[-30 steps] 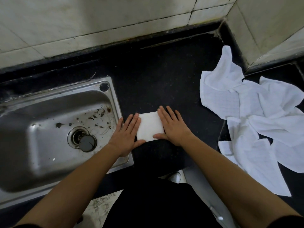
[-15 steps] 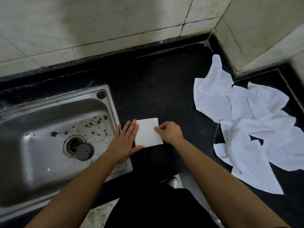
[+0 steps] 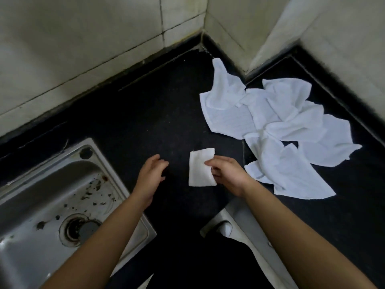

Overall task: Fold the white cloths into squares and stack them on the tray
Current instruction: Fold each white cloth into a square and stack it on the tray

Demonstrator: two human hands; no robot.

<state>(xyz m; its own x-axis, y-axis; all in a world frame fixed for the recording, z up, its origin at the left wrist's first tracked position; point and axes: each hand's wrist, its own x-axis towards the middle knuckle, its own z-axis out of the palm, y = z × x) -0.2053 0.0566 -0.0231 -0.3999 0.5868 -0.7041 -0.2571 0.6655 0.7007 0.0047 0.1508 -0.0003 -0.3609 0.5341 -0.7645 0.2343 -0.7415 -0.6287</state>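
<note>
The right hand (image 3: 227, 176) pinches the folded white cloth (image 3: 201, 167) by its right edge, thumb on top, fingers tucked under, and the little square hangs just above the black table (image 3: 145, 122), a touch tilted. It's a neat, compact rectangle, close to square. The left hand (image 3: 151, 174) is off it, hovering to the left with fingers spread and loosely curled, holding nothing, apart from the cloth with bare table between them.

Over on the right lies the pile of unfolded white cloths (image 3: 277, 130), rumpled and overlapping, running from the far corner by the tiled wall (image 3: 83, 49) toward the near side. The nearest flap sits just beside the right wrist. A faint woven stripe shows on one of them, but no label, no brand, no writing that I can read anywhere.

At the near left is the steel sink (image 3: 52, 205), set into the table, with dark flecks of debris scattered over its basin and a round drain (image 3: 80, 229) in the bottom. I can't spot a tray from here.
</note>
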